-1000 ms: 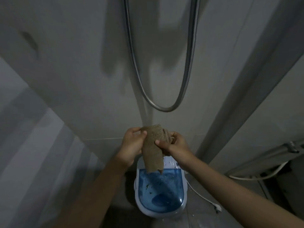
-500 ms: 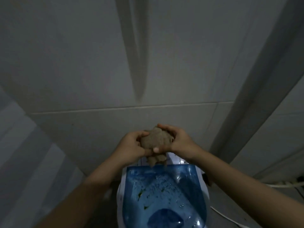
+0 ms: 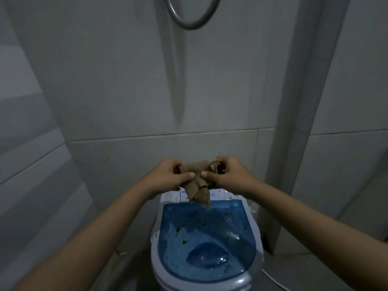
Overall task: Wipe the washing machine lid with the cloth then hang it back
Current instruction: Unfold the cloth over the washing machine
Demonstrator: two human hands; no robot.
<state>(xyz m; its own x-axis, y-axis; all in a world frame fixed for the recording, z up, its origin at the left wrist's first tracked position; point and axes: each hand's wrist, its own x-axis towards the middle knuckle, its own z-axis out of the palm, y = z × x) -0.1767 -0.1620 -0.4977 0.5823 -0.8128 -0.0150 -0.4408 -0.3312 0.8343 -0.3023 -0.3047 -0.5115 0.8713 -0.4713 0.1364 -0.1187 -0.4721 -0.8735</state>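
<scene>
A small white washing machine stands below me with a translucent blue lid [image 3: 206, 238], speckled with dark bits and droplets. Above its back edge I hold a brown woven cloth [image 3: 198, 182] between both hands. My left hand [image 3: 168, 177] pinches its left side, my right hand [image 3: 225, 175] grips its right side. The cloth is partly spread, and a folded tail hangs down to just over the lid's far edge. A thin thread dangles from the cloth on the left.
Grey tiled walls close in behind and on the left. A loop of metal shower hose [image 3: 192, 17] hangs at the top centre. A wall corner edge [image 3: 294, 122] runs down on the right. A white cable [image 3: 273, 280] lies on the floor to the machine's right.
The cloth was bunched into a ball between my hands half a second ago; now my hands have drawn apart and it is partly spread. The view has lifted, so the hose loop shows again.
</scene>
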